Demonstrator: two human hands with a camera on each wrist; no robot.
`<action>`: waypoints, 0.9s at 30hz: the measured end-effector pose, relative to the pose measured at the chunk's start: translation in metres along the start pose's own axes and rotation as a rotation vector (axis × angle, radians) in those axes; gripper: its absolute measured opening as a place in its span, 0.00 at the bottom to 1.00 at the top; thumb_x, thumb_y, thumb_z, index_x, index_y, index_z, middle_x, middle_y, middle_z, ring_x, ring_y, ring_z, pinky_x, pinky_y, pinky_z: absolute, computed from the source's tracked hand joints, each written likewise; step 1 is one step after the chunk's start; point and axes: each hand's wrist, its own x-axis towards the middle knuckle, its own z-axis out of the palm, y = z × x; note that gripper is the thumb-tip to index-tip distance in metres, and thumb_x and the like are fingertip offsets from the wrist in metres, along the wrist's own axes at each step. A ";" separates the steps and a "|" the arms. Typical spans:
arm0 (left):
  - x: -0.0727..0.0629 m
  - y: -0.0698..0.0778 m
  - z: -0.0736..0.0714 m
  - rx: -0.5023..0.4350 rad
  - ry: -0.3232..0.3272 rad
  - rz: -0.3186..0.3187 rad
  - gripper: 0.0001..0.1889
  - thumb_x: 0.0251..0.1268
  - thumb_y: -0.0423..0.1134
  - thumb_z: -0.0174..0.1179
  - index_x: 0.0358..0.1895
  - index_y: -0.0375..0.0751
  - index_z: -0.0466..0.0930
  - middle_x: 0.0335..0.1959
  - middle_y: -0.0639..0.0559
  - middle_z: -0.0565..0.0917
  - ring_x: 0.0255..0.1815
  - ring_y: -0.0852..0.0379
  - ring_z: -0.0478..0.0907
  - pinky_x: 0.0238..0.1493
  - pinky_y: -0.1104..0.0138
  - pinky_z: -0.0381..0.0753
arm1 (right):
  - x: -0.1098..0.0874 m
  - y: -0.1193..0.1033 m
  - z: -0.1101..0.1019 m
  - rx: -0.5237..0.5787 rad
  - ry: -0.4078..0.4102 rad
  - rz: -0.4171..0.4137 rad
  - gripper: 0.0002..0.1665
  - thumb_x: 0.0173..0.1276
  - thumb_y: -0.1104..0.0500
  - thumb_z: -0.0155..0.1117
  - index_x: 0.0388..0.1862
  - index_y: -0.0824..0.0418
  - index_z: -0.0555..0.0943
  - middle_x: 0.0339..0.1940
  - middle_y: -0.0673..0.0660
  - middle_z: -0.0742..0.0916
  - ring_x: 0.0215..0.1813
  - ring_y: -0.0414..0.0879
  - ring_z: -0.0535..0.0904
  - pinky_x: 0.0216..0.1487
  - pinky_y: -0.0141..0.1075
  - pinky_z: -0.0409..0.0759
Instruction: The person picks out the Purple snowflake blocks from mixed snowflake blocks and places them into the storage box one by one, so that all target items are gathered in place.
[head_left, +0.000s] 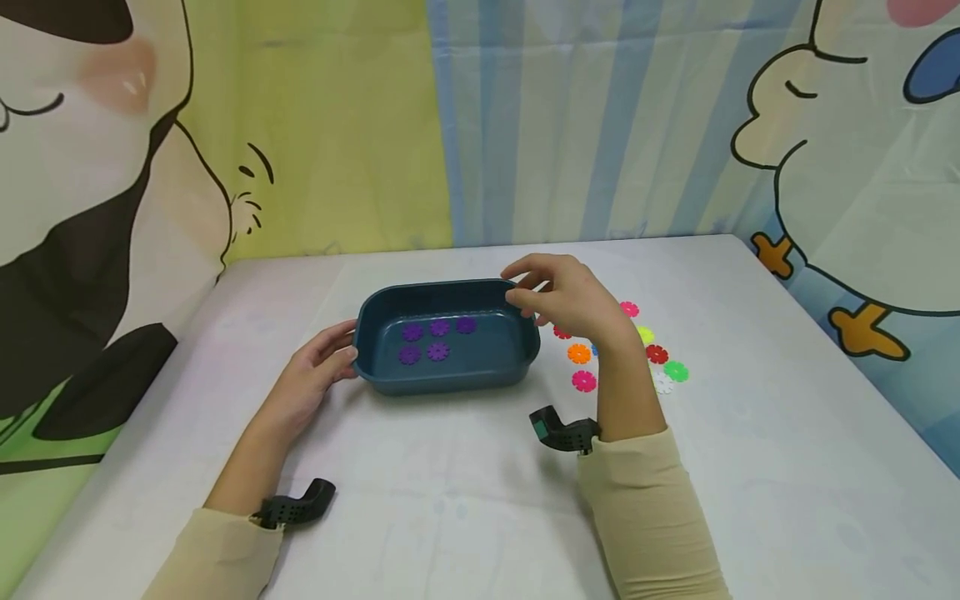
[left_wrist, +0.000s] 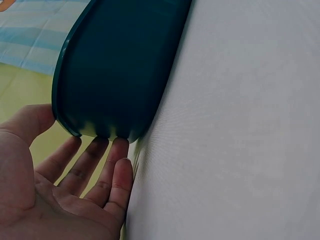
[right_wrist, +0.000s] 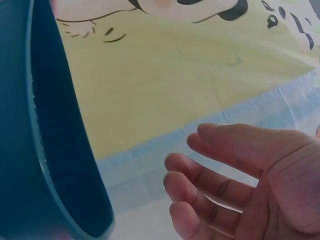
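Note:
A dark teal rectangular tray (head_left: 450,384) stands on the table. Several purple flower-shaped pieces (head_left: 438,327) lie on its bottom. At the tray's left end is my left hand (head_left: 306,379); in the left wrist view its fingertips (left_wrist: 120,145) touch the outer wall and the thumb lies at the rim, fingers fairly straight. My right hand (head_left: 566,296) hovers by the right end, fingers loosely bent. The right wrist view shows a gap between those fingers (right_wrist: 182,187) and the tray, with nothing held.
Right of the tray lie loose flower pieces in several colours, among them an orange one (head_left: 579,353), a green one (head_left: 676,371) and a pink one (head_left: 584,381). My right forearm partly covers this group. A white cloth (head_left: 420,500) covers the table; printed curtains (head_left: 337,125) hang behind.

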 end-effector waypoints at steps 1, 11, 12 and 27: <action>0.000 0.000 0.000 0.001 0.001 -0.001 0.32 0.81 0.50 0.55 0.81 0.45 0.60 0.77 0.40 0.68 0.55 0.64 0.80 0.56 0.73 0.82 | -0.001 0.001 -0.002 -0.001 0.003 0.000 0.19 0.75 0.53 0.64 0.63 0.48 0.82 0.52 0.56 0.89 0.41 0.59 0.87 0.34 0.43 0.85; 0.001 -0.002 0.000 -0.009 -0.003 0.008 0.32 0.81 0.50 0.55 0.81 0.44 0.60 0.77 0.39 0.69 0.56 0.64 0.80 0.56 0.72 0.82 | -0.014 0.010 -0.023 -0.034 0.086 0.029 0.19 0.75 0.54 0.63 0.64 0.48 0.82 0.55 0.56 0.87 0.42 0.51 0.87 0.48 0.45 0.85; 0.001 -0.002 0.000 -0.009 -0.002 0.007 0.32 0.81 0.50 0.55 0.81 0.44 0.60 0.77 0.39 0.69 0.56 0.64 0.80 0.56 0.72 0.82 | -0.016 0.010 -0.025 -0.040 0.092 0.026 0.19 0.76 0.54 0.63 0.64 0.48 0.82 0.55 0.57 0.87 0.42 0.51 0.87 0.48 0.45 0.85; 0.001 0.000 -0.001 -0.004 0.005 -0.018 0.32 0.81 0.49 0.55 0.81 0.46 0.60 0.78 0.41 0.68 0.55 0.65 0.79 0.55 0.74 0.82 | -0.034 0.031 -0.054 -0.153 0.134 0.121 0.21 0.76 0.52 0.64 0.65 0.52 0.81 0.57 0.61 0.86 0.44 0.52 0.87 0.49 0.46 0.86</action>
